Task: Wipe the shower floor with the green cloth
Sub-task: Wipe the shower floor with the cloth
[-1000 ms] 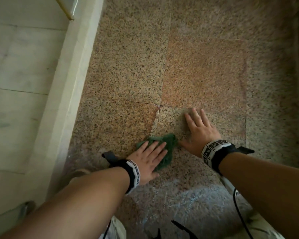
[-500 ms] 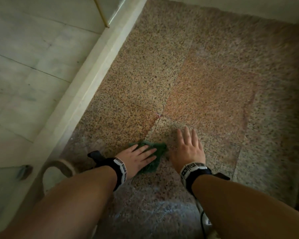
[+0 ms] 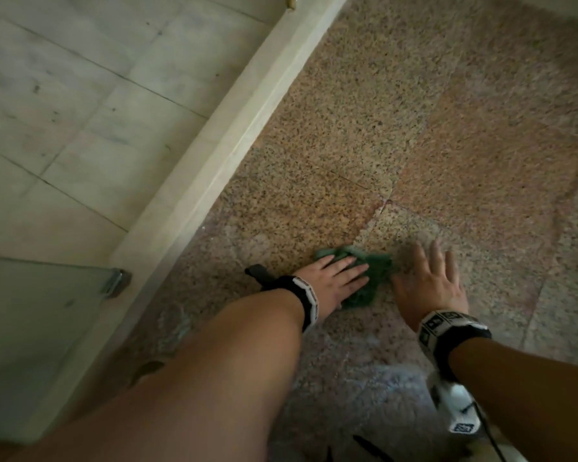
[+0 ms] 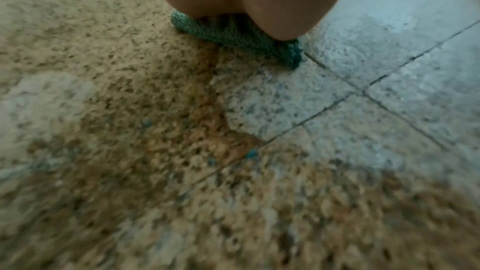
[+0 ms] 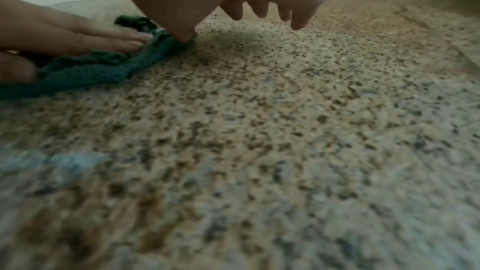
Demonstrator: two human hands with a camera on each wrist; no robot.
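Note:
The green cloth [image 3: 367,278] lies crumpled on the speckled granite shower floor [image 3: 447,135]. My left hand [image 3: 334,281] presses flat on the cloth with straight fingers; in the left wrist view the cloth [image 4: 233,34] bulges out from under the palm. Just right of the cloth, my right hand [image 3: 427,278] is spread with straight fingers on or just over the floor, its thumb at the cloth's edge. From the right wrist, the cloth [image 5: 91,69] lies left under the left hand's fingers [image 5: 103,38], and my right hand [image 5: 233,7] is open above the floor.
A pale raised curb [image 3: 194,201] runs diagonally along the left of the shower floor, with light tiles [image 3: 64,111] beyond it. A glass panel with a metal clamp [image 3: 116,281] stands at lower left. Tile joints [image 4: 363,89] cross the wet floor.
Both hands and the cloth have slid back toward me and left along the floor, staying side by side; my head view has swung, showing more of the curb and the glass panel.

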